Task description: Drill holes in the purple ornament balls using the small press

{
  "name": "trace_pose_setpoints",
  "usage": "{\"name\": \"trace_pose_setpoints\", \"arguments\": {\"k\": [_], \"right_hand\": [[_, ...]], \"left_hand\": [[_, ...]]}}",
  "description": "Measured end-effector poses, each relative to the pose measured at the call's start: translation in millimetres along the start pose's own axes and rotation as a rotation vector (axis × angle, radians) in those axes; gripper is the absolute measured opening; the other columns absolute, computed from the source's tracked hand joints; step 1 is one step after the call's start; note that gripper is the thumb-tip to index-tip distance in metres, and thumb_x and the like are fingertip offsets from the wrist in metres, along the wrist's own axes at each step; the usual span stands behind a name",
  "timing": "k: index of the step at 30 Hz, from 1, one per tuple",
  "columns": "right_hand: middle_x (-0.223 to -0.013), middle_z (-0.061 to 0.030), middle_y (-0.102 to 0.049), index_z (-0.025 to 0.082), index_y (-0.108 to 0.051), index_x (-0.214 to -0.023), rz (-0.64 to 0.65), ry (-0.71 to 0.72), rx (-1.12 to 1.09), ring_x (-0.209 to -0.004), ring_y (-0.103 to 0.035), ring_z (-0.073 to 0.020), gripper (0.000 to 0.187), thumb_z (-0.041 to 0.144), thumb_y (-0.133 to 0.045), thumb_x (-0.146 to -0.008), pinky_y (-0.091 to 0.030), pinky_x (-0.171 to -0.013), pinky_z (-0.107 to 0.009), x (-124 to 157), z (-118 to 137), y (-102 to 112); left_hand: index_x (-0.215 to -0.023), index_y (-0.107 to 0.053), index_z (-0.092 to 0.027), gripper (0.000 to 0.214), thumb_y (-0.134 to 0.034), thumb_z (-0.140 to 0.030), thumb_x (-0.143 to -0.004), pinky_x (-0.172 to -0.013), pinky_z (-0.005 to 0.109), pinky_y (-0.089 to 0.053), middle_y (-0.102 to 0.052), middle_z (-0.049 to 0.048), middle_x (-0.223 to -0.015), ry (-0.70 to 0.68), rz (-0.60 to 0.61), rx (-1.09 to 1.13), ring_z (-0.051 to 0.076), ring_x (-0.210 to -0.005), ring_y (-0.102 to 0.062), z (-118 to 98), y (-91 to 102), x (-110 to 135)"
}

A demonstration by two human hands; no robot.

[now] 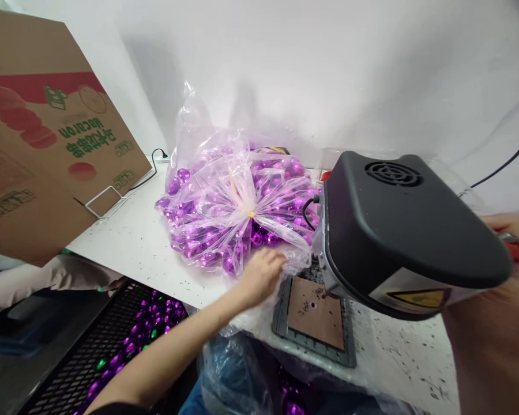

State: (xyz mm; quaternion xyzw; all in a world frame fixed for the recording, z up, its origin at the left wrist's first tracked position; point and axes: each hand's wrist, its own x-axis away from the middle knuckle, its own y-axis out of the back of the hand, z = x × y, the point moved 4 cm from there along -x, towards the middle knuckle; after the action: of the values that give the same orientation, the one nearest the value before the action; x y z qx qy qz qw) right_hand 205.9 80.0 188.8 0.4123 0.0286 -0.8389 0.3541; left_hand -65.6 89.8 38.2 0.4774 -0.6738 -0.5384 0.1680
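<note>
My left hand (pixel 262 278) is closed on loose clear plastic film (pixel 297 258) at the front of a big tied plastic bag (pixel 242 199). The bag is full of shiny purple balls (pixel 199 239), and a yellow tie (pixel 251 214) gathers its neck. Right of the bag stands a black machine (pixel 398 225) with a round vent and a yellow warning label. Beneath it lies a grey base plate with a brown pad (pixel 313 317). At the machine's far right side, my right hand (pixel 516 259) is blurred, its fingers curled around a part with red and metal on it.
A printed cardboard box (pixel 56 138) leans at the left, by a white wire frame (pixel 106 202). Below the table edge, a black mesh crate (pixel 75 351) holds purple and some green balls. Dark specks lie on the white table (pixel 398 346). Clear plastic (pixel 237 369) covers my lap.
</note>
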Motion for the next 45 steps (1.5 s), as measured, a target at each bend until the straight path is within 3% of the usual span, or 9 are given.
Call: {"name": "trace_pose_setpoints", "arguments": {"k": [4, 7, 12, 17, 21, 26, 32, 37, 45], "right_hand": [[-0.062, 0.0012, -0.048, 0.015, -0.062, -0.072, -0.038, -0.1, -0.087, -0.06, -0.041, -0.0052, 0.03, 0.045, -0.063, -0.074, -0.031, -0.062, -0.024, -2.5, 0.4, -0.9], [-0.062, 0.0014, -0.049, 0.015, -0.062, -0.071, -0.039, -0.118, -0.119, -0.06, -0.041, -0.0054, 0.032, 0.047, -0.063, -0.073, -0.032, -0.063, -0.025, -2.6, 3.1, -1.3], [-0.062, 0.0017, -0.049, 0.016, -0.063, -0.071, -0.03, -0.102, -0.096, -0.06, -0.041, -0.0051, 0.033, 0.048, -0.063, -0.074, -0.031, -0.063, -0.024, -3.2, 5.1, -1.2], [-0.06, 0.0012, -0.049, 0.014, -0.061, -0.069, -0.075, -0.058, -0.085, -0.06, -0.041, -0.0048, 0.035, 0.049, -0.059, -0.075, -0.028, -0.061, -0.023, -4.8, 9.5, -0.8], [-0.06, 0.0018, -0.046, 0.012, -0.058, -0.07, -0.063, -0.045, -0.076, -0.059, -0.039, -0.0031, 0.036, 0.048, -0.057, -0.078, -0.025, -0.059, -0.021, -4.6, 11.5, -1.8], [-0.06, 0.0032, -0.044, 0.012, -0.057, -0.071, -0.035, -0.013, -0.109, -0.059, -0.037, -0.002, 0.038, 0.048, -0.059, -0.082, -0.024, -0.058, -0.02, -4.0, 11.9, -2.0], [-0.061, 0.0026, -0.046, 0.012, -0.057, -0.071, -0.038, 0.006, -0.114, -0.059, -0.039, -0.0021, 0.035, 0.045, -0.058, -0.083, -0.025, -0.058, -0.02, -4.0, 13.6, -2.2], [-0.064, 0.0023, -0.05, 0.011, -0.057, -0.073, -0.029, 0.023, -0.138, -0.06, -0.04, -0.001, 0.037, 0.046, -0.057, -0.085, -0.026, -0.058, -0.019, -4.3, 13.7, -3.3], [-0.065, 0.0027, -0.046, 0.011, -0.055, -0.075, -0.01, 0.059, -0.154, -0.063, -0.04, -0.0008, 0.041, 0.049, -0.055, -0.089, -0.026, -0.061, -0.02, -3.2, 16.0, -3.7]], "left_hand": [[-0.137, -0.056, -0.013, 0.056, -0.051, 0.003, -0.083, -0.116, 0.058, -0.036, -0.056, 0.0193, -0.146, 0.054, 0.036, -0.132, 0.035, -0.141, -0.046, 60.0, -5.1, -61.8], [-0.137, -0.055, -0.016, 0.051, -0.052, -0.003, -0.087, -0.119, 0.057, -0.034, -0.055, 0.0171, -0.147, 0.064, 0.02, -0.047, 0.034, -0.143, -0.045, 71.5, -11.2, -72.4], [-0.146, -0.041, -0.019, 0.055, -0.059, -0.031, -0.095, -0.1, 0.047, -0.053, -0.06, 0.0171, -0.136, 0.181, -0.012, 0.321, 0.031, -0.122, -0.063, 50.7, 11.4, -35.3], [-0.138, -0.052, -0.024, 0.058, -0.075, -0.04, -0.087, -0.083, 0.031, -0.057, -0.069, 0.0083, -0.115, 0.531, 0.116, 1.599, 0.02, -0.095, -0.074, 19.4, 7.9, 16.2], [-0.113, -0.064, -0.016, 0.046, -0.087, -0.036, -0.078, -0.078, 0.027, -0.058, -0.073, 0.0072, -0.099, 0.66, 0.152, 1.824, 0.021, -0.089, -0.076, 4.2, -13.3, 34.9], [-0.127, -0.059, -0.018, 0.052, -0.077, -0.046, -0.088, -0.071, 0.027, -0.058, -0.076, 0.0101, -0.102, 0.648, 0.164, 1.952, 0.019, -0.08, -0.076, -3.4, -26.9, 37.7], [-0.111, -0.065, -0.015, 0.052, -0.089, -0.044, -0.074, -0.071, 0.026, -0.057, -0.075, 0.007, -0.093, 0.711, 0.124, 1.91, 0.019, -0.078, -0.075, -4.6, -25.0, 34.1], [-0.115, -0.066, -0.016, 0.052, -0.081, -0.052, -0.081, -0.068, 0.026, -0.053, -0.073, 0.0053, -0.092, 0.682, 0.121, 1.545, 0.017, -0.076, -0.07, -14.0, -22.6, 29.5], [-0.126, -0.064, -0.021, 0.047, -0.072, -0.048, -0.088, -0.105, 0.044, -0.046, -0.07, 0.0087, -0.122, 0.405, 0.017, 0.952, 0.028, -0.114, -0.062, -35.4, -49.4, 17.8]]}}
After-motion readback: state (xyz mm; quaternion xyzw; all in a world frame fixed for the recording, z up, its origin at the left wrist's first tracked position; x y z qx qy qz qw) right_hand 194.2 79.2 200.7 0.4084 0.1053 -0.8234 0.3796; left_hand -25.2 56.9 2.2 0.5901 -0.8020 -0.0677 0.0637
